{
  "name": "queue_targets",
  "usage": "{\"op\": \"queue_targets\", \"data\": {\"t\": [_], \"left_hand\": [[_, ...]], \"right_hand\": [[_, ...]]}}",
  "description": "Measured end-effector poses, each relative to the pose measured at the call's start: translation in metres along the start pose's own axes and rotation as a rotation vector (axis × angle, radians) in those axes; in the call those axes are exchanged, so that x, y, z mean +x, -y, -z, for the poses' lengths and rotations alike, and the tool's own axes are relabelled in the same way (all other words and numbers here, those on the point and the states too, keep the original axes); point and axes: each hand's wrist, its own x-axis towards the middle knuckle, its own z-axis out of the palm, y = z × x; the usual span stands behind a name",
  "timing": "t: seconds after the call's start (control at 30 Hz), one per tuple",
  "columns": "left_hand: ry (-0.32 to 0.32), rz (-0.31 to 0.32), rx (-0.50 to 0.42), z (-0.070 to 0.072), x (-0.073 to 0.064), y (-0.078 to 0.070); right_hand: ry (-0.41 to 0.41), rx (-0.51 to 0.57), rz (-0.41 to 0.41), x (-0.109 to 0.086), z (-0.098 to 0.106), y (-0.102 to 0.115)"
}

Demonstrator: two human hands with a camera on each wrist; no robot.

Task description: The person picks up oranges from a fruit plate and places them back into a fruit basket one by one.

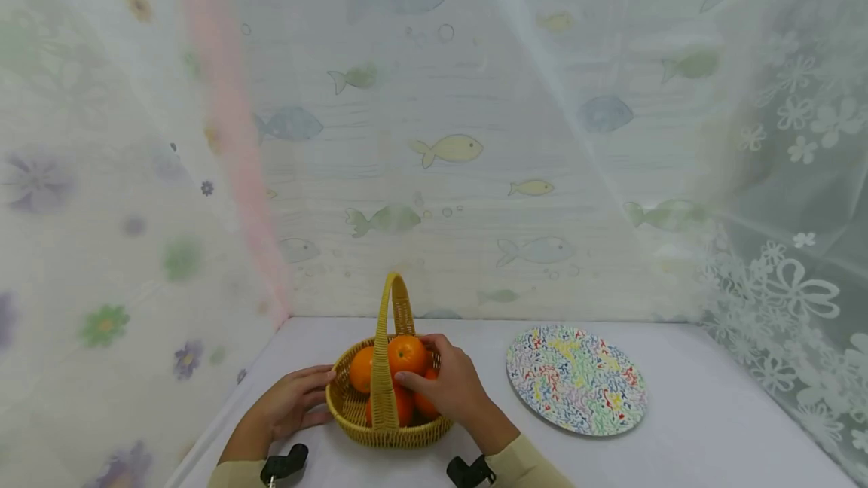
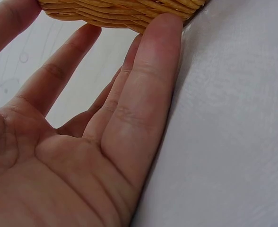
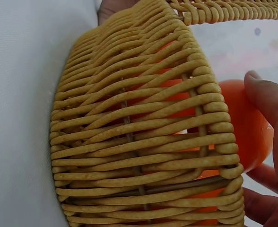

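A yellow wicker basket [image 1: 389, 437] with a tall arched handle [image 1: 382, 322] stands on the white table, holding several oranges [image 1: 362, 369]. My right hand [image 1: 456, 382] reaches over its right rim and grips the topmost orange [image 1: 408, 353], thumb on the near side and fingers round the far side. The right wrist view shows that orange [image 3: 245, 125] just above the woven rim, with the thumb laid on it. At the basket's left side, my left hand [image 1: 296, 402] touches the wicker wall with extended fingertips. In the left wrist view, its fingers [image 2: 141, 94] meet the weave [image 2: 125, 12].
A round board [image 1: 576, 381] with a multicoloured speckled pattern lies flat on the table [image 1: 705, 413], right of the basket. Behind the table hangs a fish-print curtain [image 1: 447, 149], with flowered sheets [image 1: 102, 247] at the sides. Both wrists carry small black devices [image 1: 285, 464].
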Motion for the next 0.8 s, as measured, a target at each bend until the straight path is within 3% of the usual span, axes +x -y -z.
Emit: {"op": "queue_targets", "data": {"t": [0.27, 0.53, 0.8], "left_hand": [[-0.008, 0.014, 0.003, 0.003, 0.004, 0.003], [-0.029, 0.021, 0.011, 0.005, 0.006, 0.000], [-0.036, 0.020, 0.030, 0.007, 0.007, 0.000]], "right_hand": [[0.019, -0.034, -0.033, 0.001, 0.005, -0.004], [0.032, -0.081, -0.044, 0.003, 0.024, -0.009], [0.027, -0.185, -0.007, -0.006, 0.050, -0.021]]}}
